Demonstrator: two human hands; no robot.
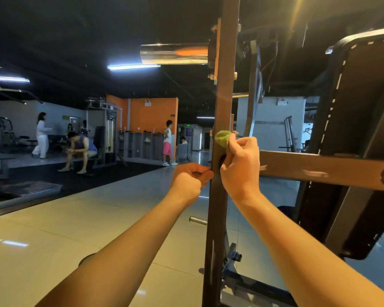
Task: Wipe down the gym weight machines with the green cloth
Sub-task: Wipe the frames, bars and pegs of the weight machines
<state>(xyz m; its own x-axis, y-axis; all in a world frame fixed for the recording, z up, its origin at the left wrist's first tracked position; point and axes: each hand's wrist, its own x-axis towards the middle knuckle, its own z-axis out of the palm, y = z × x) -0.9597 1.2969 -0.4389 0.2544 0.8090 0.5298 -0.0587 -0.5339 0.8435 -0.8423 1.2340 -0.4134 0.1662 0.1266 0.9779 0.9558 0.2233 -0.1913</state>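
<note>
My right grip (239,167) is clamped on the cloth (222,138), which is bunched and pressed to the front of the post (223,103), just above the crossbar (319,168). Left grip (190,179) curled together, thumb tip touching the post's left edge, below the cloth. Chrome sleeve (175,53) sits high on the post

An orange wall (153,114) backs grey shelves (140,148); 1 person in pink shorts (167,141) stands beside them.
</note>
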